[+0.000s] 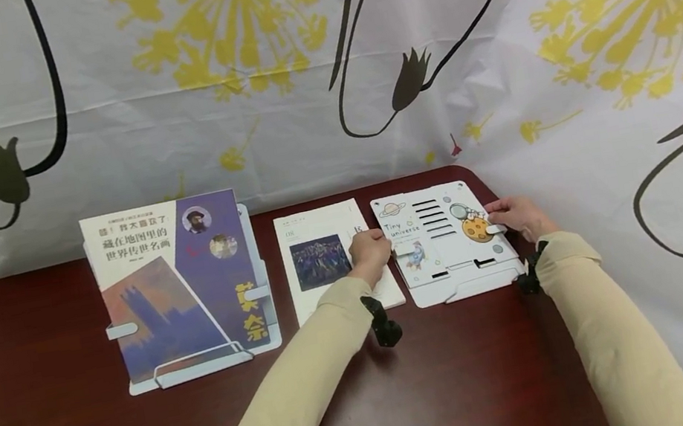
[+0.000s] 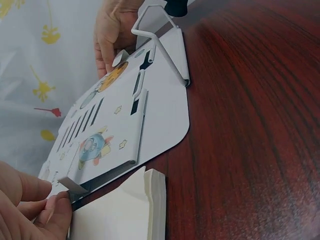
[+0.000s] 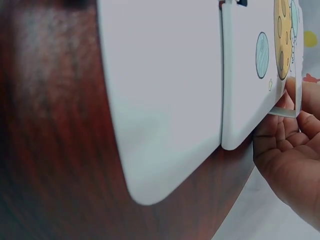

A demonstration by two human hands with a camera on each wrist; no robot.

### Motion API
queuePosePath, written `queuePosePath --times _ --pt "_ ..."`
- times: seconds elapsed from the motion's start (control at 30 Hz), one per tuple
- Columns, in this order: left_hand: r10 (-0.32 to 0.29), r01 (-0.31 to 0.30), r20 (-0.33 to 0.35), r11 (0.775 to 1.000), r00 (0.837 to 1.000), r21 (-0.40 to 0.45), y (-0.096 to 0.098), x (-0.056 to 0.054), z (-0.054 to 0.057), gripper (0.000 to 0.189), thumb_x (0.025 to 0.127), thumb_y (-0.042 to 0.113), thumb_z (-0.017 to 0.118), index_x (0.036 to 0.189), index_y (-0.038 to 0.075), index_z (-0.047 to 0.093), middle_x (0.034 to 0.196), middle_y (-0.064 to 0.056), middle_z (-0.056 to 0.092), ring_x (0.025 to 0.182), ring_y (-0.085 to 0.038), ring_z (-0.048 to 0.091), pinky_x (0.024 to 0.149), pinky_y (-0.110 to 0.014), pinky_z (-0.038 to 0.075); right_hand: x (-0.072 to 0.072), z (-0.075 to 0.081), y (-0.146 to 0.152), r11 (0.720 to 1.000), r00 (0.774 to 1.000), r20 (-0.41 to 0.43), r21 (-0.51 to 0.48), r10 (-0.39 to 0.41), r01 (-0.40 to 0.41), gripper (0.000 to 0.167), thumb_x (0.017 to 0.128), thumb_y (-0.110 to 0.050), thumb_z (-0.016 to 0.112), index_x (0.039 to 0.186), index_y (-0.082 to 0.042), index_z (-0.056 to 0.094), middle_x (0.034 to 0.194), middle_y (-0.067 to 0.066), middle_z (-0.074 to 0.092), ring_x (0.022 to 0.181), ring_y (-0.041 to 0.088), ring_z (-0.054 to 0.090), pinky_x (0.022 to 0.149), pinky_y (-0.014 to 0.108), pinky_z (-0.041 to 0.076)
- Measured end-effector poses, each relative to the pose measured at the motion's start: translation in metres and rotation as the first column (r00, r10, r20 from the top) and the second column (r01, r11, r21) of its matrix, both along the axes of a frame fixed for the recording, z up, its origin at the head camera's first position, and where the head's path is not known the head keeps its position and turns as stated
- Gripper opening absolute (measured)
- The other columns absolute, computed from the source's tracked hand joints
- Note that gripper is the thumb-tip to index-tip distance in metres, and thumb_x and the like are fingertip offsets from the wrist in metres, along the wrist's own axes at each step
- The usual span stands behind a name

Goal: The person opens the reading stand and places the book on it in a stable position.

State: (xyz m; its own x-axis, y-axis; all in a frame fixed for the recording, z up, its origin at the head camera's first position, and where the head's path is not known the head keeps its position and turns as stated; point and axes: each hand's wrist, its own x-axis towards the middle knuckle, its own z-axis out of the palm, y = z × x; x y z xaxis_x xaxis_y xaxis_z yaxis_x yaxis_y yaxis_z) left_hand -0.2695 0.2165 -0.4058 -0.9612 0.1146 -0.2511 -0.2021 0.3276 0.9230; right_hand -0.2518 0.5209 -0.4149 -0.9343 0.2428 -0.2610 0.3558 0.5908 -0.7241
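Observation:
A white book stand [image 1: 448, 240] printed with a planet, an astronaut and "Tiny universe" lies folded low on the table at the right. My left hand [image 1: 370, 253] pinches its left edge beside a small page clip [image 2: 72, 185], reaching over the book [image 1: 322, 261] with a dark picture on its cover. On the opposite side, my right hand [image 1: 518, 215] grips the stand's right edge by the other page clip [image 3: 284, 111], the fingers partly hidden behind that edge. A wire ledge [image 2: 165, 50] sticks out at the stand's front.
At the left, a second book stand [image 1: 265, 293] props up a large purple and white book [image 1: 208, 265], held by side clips. The dark red wooden table [image 1: 450, 376] ends at a patterned cloth [image 1: 300, 129] hanging behind and to the right.

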Motion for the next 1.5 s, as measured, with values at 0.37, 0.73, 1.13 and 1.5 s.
queuePosePath --times 0.37,0.73,1.13,1.5 --pt "0.043 -0.043 -0.076 0.999 0.996 -0.002 0.001 -0.001 -0.008 0.034 0.083 0.003 0.063 0.116 0.009 0.068 0.101 -0.004 0.07 0.101 -0.019 0.062 0.087 -0.029 0.049 0.001 -0.001 -0.002 0.994 0.999 -0.037 -0.108 0.006 -0.01 0.039 0.097 -0.008 0.048 0.129 0.012 0.04 0.104 0.007 0.053 0.079 0.002 0.05 0.07 0.017 0.045" --pt "0.061 -0.049 -0.127 0.994 0.99 0.102 0.003 0.001 -0.008 0.029 0.083 0.0 0.064 0.11 0.01 0.069 0.095 -0.003 0.067 0.09 -0.017 0.06 0.075 -0.025 0.05 0.004 0.002 0.007 0.969 0.992 -0.125 -0.244 0.005 -0.035 0.025 0.096 -0.005 0.046 0.115 0.01 0.043 0.081 -0.013 0.052 0.074 0.001 0.051 0.068 0.017 0.046" --pt "0.027 0.005 -0.201 0.988 0.979 0.156 0.002 0.004 -0.006 0.029 0.085 -0.001 0.063 0.113 0.008 0.065 0.105 -0.009 0.066 0.091 -0.019 0.063 0.072 -0.024 0.051 0.01 0.006 0.011 0.954 0.984 -0.177 -0.295 0.004 -0.057 0.016 0.097 -0.006 0.047 0.109 0.004 0.044 0.082 -0.015 0.052 0.076 0.001 0.051 0.067 0.017 0.045" --pt "0.03 0.011 -0.254 0.987 0.967 0.159 0.002 0.007 -0.002 0.029 0.084 -0.001 0.065 0.111 0.009 0.066 0.101 -0.008 0.067 0.091 -0.019 0.066 0.071 -0.024 0.052 0.016 0.011 0.013 0.89 0.967 -0.252 -0.445 -0.021 -0.097 0.012 0.094 -0.001 0.051 0.093 -0.012 0.054 0.079 -0.01 0.056 0.072 0.003 0.053 0.064 0.016 0.044"
